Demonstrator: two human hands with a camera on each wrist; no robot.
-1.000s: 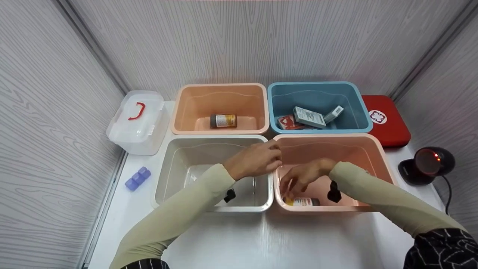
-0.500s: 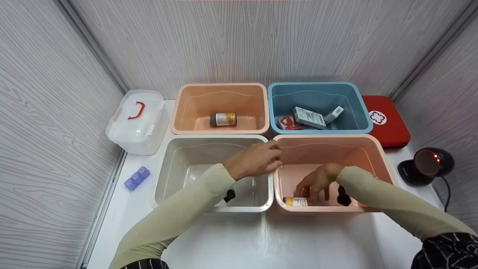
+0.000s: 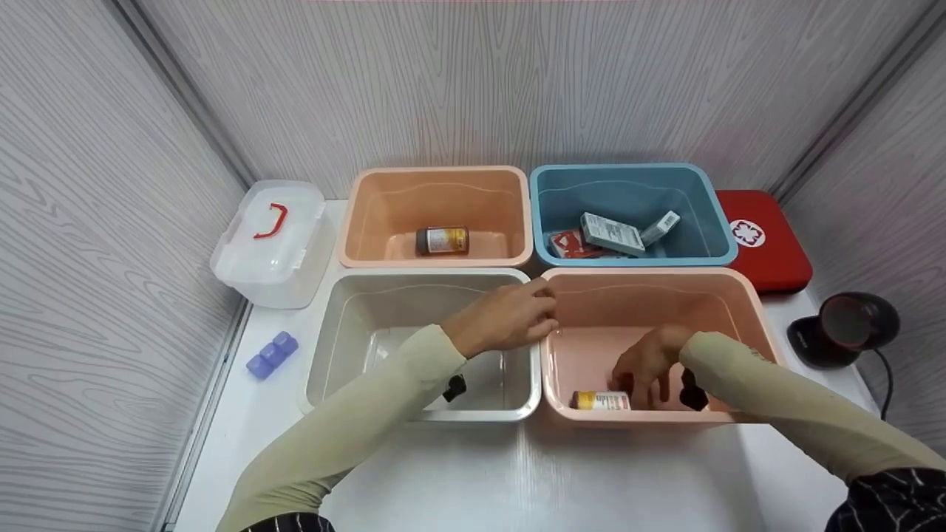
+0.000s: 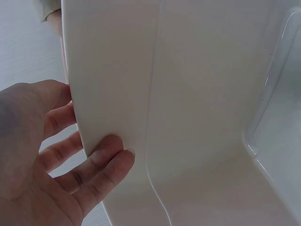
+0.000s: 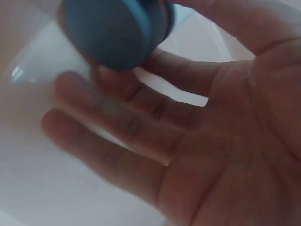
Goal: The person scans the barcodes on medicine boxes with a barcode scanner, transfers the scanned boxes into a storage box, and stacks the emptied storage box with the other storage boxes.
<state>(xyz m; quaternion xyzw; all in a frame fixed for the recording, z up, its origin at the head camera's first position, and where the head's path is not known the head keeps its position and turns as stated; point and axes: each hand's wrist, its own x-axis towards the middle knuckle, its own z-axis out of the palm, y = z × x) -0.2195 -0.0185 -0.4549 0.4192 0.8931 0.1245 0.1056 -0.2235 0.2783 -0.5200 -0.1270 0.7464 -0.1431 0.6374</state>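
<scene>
My left hand (image 3: 510, 316) rests at the right rim of the white bin (image 3: 421, 415). In the left wrist view, two fingertips (image 4: 113, 150) lie against the inner side of the wall (image 4: 197, 94), while the other fingers pass behind its edge. Inside the front pink bin (image 3: 754, 310), my right hand (image 3: 650, 366) holds the cap end of a pill bottle (image 3: 602, 400) with a yellow-and-white label, lying low near the front wall. From the right wrist, its dark round cap (image 5: 108, 33) shows between thumb and forefinger, the other fingers spread loosely below.
Behind stand an orange bin (image 3: 436, 174) with a similar bottle (image 3: 443, 240) and a blue bin (image 3: 621, 171) with several small boxes (image 3: 613, 233). A clear lidded case (image 3: 273, 244) and purple pill organizer (image 3: 272, 355) sit left; a red case (image 3: 768, 244) and black scanner (image 3: 842, 325) right.
My right hand has moved to the right within the pink bin, toward the bottle's cap end; the bottle has lately shifted right with it. My left hand stays at the rim.
</scene>
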